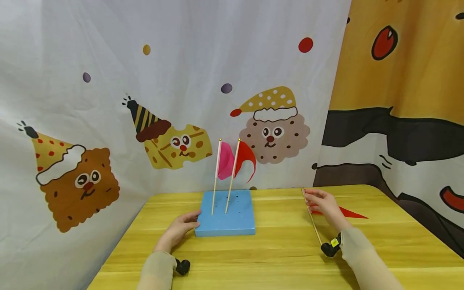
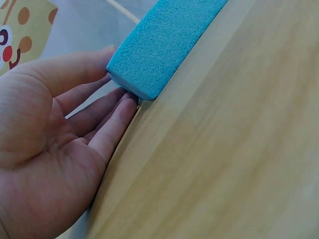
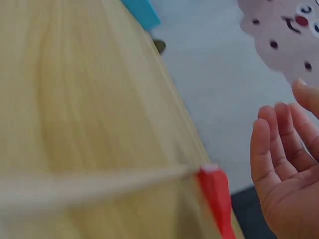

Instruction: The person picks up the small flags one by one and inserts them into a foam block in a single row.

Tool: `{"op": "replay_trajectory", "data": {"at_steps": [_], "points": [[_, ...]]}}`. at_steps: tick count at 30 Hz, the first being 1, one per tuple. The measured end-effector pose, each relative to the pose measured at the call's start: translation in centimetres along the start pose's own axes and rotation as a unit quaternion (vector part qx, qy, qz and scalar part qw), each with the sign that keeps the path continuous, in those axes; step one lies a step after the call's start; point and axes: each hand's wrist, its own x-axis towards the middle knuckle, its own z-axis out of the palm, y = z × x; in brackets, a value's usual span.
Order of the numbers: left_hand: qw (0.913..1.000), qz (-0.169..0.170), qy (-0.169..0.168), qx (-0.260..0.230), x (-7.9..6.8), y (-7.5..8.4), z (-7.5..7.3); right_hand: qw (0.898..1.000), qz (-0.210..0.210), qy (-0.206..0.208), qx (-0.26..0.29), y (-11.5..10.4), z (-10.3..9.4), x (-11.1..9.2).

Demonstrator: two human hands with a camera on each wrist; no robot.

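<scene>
A blue foam block (image 1: 235,223) with small holes in its top lies on the table. Two thin sticks stand in it, one bearing a pink flag (image 1: 225,161), the other a red flag (image 1: 243,157) that curls. My left hand (image 1: 181,228) is at the block's left side; in the left wrist view, its thumb and fairly straight fingers (image 2: 117,112) reach the block's corner. On the right, my right hand (image 1: 324,203) hovers over a red pennant (image 1: 349,213) on a wooden stick (image 1: 314,227). The right wrist view shows that hand's fingers (image 3: 261,149) loosely bent, holding nothing, beside the pennant.
The wood-grain table (image 1: 279,249) reaches back to a white cloth (image 1: 188,48) printed with cartoon food. A yellow and dark printed cloth (image 1: 409,80) hangs at the right. Each wrist wears a small black camera (image 1: 183,266).
</scene>
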Motion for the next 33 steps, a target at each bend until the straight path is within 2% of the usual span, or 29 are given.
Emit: {"op": "replay_trajectory", "data": {"at_steps": [3,6,14,18,21,24,29,33], "points": [[1.0000,0.001,0.001,0.002,0.0,-0.1,-0.1,1.000,0.017,0.001,0.004,0.5,-1.5,-0.6],[1.0000,-0.002,0.003,0.001,0.0,-0.1,-0.1,1.000,0.027,0.003,-0.015,1.0,-2.5,-0.8],[0.9999,0.004,-0.011,0.007,-0.3,-0.2,-0.2,0.994,0.072,0.006,-0.082,2.1,-3.8,-1.3],[1.0000,0.001,-0.009,0.004,-0.2,-0.2,-0.3,0.991,0.092,-0.023,-0.095,2.4,-3.7,-1.5],[1.0000,0.001,-0.004,0.001,0.0,-0.2,-0.2,0.985,0.090,-0.048,-0.139,2.3,-3.4,-1.7],[1.0000,0.001,-0.005,0.003,0.0,-0.2,-0.1,0.975,0.078,-0.060,-0.200,2.0,-3.0,-2.0],[1.0000,0.000,-0.005,0.004,-0.1,-0.2,-0.1,0.962,0.060,-0.057,-0.259,1.5,-1.9,-2.3],[1.0000,0.000,-0.007,-0.003,-0.1,-0.3,0.0,0.955,0.055,-0.036,-0.290,1.7,-1.4,-2.3]]}}
